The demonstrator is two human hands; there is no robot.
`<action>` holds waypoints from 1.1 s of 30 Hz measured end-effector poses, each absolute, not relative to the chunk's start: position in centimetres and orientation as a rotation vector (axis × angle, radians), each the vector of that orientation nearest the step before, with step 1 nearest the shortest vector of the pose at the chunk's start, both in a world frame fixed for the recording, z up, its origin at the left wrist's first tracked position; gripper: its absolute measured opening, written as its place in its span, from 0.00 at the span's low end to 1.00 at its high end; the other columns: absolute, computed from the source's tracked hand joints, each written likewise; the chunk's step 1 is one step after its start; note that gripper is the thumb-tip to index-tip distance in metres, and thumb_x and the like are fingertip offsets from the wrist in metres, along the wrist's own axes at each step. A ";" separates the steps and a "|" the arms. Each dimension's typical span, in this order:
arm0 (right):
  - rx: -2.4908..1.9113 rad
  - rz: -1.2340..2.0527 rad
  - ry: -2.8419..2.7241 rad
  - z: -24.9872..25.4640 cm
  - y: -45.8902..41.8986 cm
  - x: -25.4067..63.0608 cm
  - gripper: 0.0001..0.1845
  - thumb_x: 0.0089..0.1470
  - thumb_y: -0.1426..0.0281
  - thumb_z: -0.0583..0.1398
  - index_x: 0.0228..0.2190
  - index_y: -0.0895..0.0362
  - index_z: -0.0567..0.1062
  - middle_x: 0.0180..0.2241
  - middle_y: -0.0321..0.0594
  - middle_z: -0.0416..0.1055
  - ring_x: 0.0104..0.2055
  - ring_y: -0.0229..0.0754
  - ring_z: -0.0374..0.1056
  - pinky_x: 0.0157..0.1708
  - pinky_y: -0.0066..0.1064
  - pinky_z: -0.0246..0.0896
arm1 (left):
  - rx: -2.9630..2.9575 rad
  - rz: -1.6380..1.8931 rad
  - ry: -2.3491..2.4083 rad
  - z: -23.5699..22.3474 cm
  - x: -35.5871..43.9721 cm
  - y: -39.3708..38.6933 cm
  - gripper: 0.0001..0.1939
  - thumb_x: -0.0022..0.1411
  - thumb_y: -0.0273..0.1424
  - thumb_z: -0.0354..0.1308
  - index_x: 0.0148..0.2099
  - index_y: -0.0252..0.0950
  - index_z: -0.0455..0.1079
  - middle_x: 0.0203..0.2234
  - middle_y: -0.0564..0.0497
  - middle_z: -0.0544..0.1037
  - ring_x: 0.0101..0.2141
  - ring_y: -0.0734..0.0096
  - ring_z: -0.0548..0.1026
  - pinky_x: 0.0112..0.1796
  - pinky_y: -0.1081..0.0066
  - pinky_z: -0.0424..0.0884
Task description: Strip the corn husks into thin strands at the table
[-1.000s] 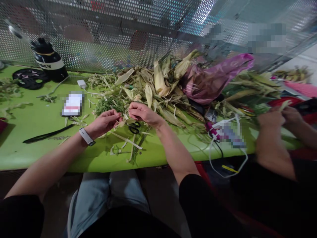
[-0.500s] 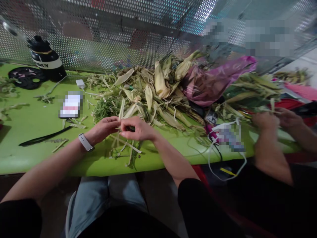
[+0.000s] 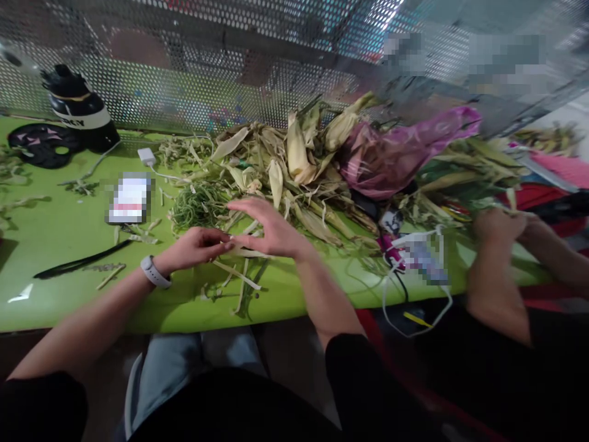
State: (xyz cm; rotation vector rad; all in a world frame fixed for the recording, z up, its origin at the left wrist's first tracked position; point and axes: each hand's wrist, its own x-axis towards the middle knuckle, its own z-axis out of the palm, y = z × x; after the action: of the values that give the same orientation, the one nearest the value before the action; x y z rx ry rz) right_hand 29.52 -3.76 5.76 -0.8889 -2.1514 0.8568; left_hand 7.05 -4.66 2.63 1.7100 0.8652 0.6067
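Note:
My left hand (image 3: 197, 248), with a pale watch band on its wrist, pinches the end of a pale strip of corn husk (image 3: 251, 252) between thumb and fingertips. The strip runs right, passing beneath my right hand (image 3: 273, 230). That hand is open, its index finger stretched out and apart from the thumb, and the thumb tip close to my left fingertips. Just behind the hands lie a heap of green twisted strands (image 3: 193, 209) and a large pile of dry corn husks (image 3: 276, 175). Below them, thin husk scraps (image 3: 239, 274) are scattered on the green table (image 3: 184, 307).
A phone (image 3: 131, 196), a white charger (image 3: 146, 157) and a black strap (image 3: 83, 261) lie left. Behind stand a black bottle (image 3: 83, 113) and a perforated metal screen (image 3: 193, 80). A pink plastic bag (image 3: 381, 153) sits right, near another person's hands (image 3: 499, 227).
My right hand has gone from a closed pinch beside the left hand to spread fingers, shifting slightly right. The upright husk end above the hands no longer shows. My left hand has lowered slightly.

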 end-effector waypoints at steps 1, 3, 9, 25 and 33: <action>-0.928 0.941 -2.230 5.6 -3.6 29.4 0.22 0.49 0.61 0.66 0.46 0.54 0.75 0.46 0.45 0.75 0.50 0.48 0.69 0.49 0.43 0.63 | 1.688 0.624 0.861 2.8 6.9 -4.6 0.12 0.57 0.39 0.64 0.37 0.34 0.78 0.16 0.54 0.69 0.17 0.78 0.64 0.19 0.77 0.58; -0.992 1.152 -2.283 5.2 -3.3 29.2 0.21 0.51 0.59 0.65 0.45 0.56 0.76 0.39 0.44 0.76 0.42 0.45 0.71 0.43 0.39 0.64 | 1.616 0.693 0.877 3.0 6.5 -4.3 0.13 0.55 0.38 0.66 0.39 0.33 0.77 0.17 0.53 0.71 0.17 0.78 0.65 0.19 0.77 0.59; -0.967 1.312 -1.779 3.4 -2.5 28.2 0.14 0.50 0.60 0.66 0.32 0.59 0.75 0.31 0.37 0.73 0.32 0.35 0.67 0.35 0.30 0.62 | 1.107 1.393 0.878 2.7 5.7 -2.8 0.15 0.60 0.41 0.61 0.44 0.36 0.74 0.33 0.49 0.78 0.33 0.73 0.76 0.36 0.74 0.73; -1.062 1.242 -1.584 0.2 -1.7 25.8 0.15 0.46 0.58 0.64 0.28 0.58 0.72 0.26 0.33 0.70 0.28 0.34 0.64 0.32 0.28 0.61 | 1.102 1.113 0.903 0.2 7.2 -3.2 0.12 0.50 0.34 0.70 0.32 0.32 0.74 0.26 0.52 0.75 0.27 0.79 0.71 0.31 0.77 0.68; -1.046 1.115 -1.587 0.6 -1.8 26.1 0.11 0.48 0.62 0.63 0.28 0.58 0.72 0.25 0.33 0.69 0.27 0.33 0.63 0.30 0.27 0.60 | 1.019 1.051 0.843 0.5 6.9 -2.9 0.14 0.50 0.36 0.70 0.31 0.33 0.71 0.24 0.55 0.73 0.23 0.82 0.69 0.26 0.80 0.66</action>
State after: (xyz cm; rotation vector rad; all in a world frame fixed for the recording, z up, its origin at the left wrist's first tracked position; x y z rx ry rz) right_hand 26.13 -1.84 0.56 -1.0458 -1.5875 1.1149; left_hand 6.93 -2.93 0.52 1.0189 0.8433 1.0512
